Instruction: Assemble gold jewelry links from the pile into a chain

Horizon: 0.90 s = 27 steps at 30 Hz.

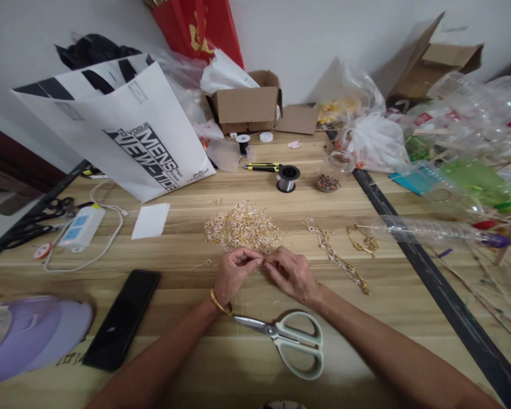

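My left hand (238,271) and my right hand (290,271) meet fingertip to fingertip, both closed in a pinch. Whatever they hold between them is too small to make out. Just beyond the fingers lies a heap of small gold and silver jewellery pieces (242,224). A gold and silver chain (338,258) stretches out to the right of my right hand, with a gold bracelet-like piece (361,241) farther right. Nearer me, a few tiny metal bits (274,300) rest on the wood. Scissors with pale green handles (300,343) lie slightly spread below my hands.
A black phone (122,319) and a power strip (82,227) are at left. Farther back stand a wire spool (287,178), a utility knife (262,167), a jar of beads (329,180) and a white paper bag (123,130). Plastic bottles (472,165) crowd the right.
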Motion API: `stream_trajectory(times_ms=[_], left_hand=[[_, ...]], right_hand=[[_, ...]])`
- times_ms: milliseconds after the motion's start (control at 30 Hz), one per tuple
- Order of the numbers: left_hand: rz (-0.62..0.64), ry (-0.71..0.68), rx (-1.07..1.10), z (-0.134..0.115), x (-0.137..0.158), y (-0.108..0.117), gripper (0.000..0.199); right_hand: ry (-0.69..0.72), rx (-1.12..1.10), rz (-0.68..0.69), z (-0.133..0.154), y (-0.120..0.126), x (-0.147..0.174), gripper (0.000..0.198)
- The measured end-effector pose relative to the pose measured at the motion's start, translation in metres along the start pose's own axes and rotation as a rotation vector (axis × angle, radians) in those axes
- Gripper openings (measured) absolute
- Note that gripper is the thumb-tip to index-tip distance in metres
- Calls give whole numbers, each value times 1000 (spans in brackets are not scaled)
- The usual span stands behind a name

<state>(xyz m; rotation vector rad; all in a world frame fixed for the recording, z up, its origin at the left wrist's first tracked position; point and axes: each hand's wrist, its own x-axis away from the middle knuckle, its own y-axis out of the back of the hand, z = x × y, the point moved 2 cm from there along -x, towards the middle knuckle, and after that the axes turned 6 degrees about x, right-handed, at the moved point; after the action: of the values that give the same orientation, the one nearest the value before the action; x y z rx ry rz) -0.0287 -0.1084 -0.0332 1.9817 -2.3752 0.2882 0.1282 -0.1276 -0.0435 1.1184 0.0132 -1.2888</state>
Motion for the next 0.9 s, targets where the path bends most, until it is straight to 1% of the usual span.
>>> stream_trajectory(times_ms=[500, 900], left_hand=[[-5, 1, -38, -1, 0, 1, 12], [6, -17, -60, 1, 0, 1, 9]], right_hand=[[27, 27, -2, 1, 1, 0, 5], [15, 14, 7, 0, 0, 0, 5]])
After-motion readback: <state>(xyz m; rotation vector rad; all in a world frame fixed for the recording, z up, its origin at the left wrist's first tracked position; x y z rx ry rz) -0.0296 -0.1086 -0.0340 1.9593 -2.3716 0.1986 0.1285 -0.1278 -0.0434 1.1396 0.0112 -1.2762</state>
